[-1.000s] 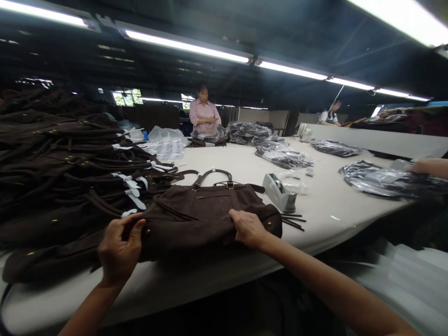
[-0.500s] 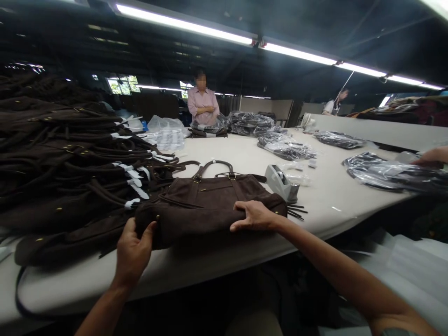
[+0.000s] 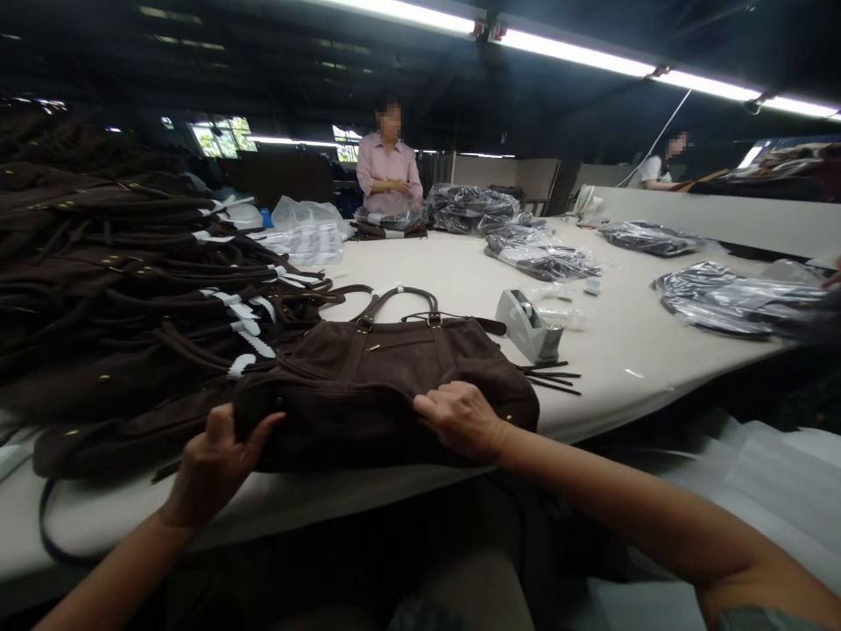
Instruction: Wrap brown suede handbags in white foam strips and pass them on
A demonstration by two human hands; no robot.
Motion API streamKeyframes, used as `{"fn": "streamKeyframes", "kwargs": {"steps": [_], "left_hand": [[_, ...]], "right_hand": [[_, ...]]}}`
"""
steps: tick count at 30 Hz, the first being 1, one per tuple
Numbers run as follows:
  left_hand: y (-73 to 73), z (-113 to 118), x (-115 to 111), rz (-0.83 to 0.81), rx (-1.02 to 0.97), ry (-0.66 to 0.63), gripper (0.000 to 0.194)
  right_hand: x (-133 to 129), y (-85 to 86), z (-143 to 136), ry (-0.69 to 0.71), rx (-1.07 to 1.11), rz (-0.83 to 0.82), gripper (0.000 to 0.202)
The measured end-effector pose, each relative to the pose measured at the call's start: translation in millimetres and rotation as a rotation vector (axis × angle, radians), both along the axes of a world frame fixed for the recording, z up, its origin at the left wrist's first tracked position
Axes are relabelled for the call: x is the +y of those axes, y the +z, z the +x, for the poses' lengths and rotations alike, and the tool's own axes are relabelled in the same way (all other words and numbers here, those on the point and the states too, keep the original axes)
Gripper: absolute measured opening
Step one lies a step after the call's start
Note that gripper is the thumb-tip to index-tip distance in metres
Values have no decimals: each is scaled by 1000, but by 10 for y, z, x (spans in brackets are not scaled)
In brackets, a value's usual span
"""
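That brown bag (image 3: 387, 386) sits at the desk (image 3: 460, 280) edge. Your left hand (image 3: 210, 460) and right hand (image 3: 460, 419) clamp fingers on its bottom corners. Looks soft and floppy, so support both ends.

A brown bag (image 3: 394, 377) lies flat at the near edge of the table (image 3: 460, 280), handles toward the far side. The left hand (image 3: 210, 464) grips its left end and the right hand (image 3: 460, 419) presses on its near right part. A stack of brown bags (image 3: 118, 307) fills the table's left side; a tape dispenser (image 3: 529, 326) stands just right of the bag.
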State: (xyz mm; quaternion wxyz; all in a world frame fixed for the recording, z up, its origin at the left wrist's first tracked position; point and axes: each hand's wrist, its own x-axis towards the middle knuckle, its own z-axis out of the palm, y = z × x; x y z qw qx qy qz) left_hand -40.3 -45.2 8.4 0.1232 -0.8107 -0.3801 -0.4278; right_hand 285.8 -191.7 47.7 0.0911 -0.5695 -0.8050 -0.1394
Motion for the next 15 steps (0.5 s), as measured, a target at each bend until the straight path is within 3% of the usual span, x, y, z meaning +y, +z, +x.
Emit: {"fn": "streamKeyframes", "kwargs": {"steps": [3, 6, 8, 10, 13, 15], "left_hand": [[87, -16, -96, 80, 74, 88, 73], [415, 152, -296, 199, 210, -16, 94], [608, 336, -371, 193, 393, -175, 85], [684, 508, -363, 67, 554, -265, 58], [564, 638, -240, -103, 698, -243, 11], [405, 626, -128, -80, 736, -252, 15]], "right_hand": [[52, -173, -76, 77, -113, -8, 11], [64, -223, -88, 99, -135, -8, 13], [57, -204, -82, 106, -126, 1, 12], [39, -154, -60, 87, -87, 10, 7], [-19, -26, 40, 58, -14, -15, 21], [-84, 82, 158, 67, 11, -50, 37]]}}
